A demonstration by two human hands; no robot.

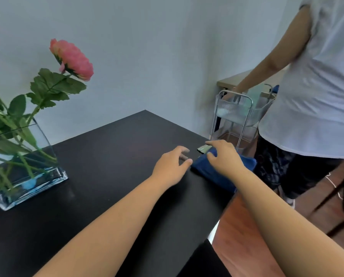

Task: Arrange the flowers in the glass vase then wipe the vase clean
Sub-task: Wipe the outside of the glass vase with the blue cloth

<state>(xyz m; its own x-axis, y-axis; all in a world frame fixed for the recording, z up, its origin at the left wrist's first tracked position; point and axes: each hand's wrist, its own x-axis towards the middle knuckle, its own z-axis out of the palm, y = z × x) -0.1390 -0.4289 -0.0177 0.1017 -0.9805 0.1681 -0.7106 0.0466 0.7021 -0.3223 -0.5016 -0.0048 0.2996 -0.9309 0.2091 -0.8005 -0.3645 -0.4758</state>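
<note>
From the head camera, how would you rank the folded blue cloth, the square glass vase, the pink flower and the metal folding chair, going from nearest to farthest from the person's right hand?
1. Folded blue cloth: directly under the right hand, at the table's right edge.
2. Metal folding chair: just beyond the table's far right corner.
3. Square glass vase and pink flower: both far to the left; too close to call between them.

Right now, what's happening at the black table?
The flowers, a pink bloom among them, already stand in the rectangular clear glass vase at the left of the black table. The wearer has both hands at the folded dark blue cloth near the table's right edge: the right hand rests on it, the left hand sits open beside it. Neither grips it yet. A second person in a white shirt stands by the table's right edge.
</note>
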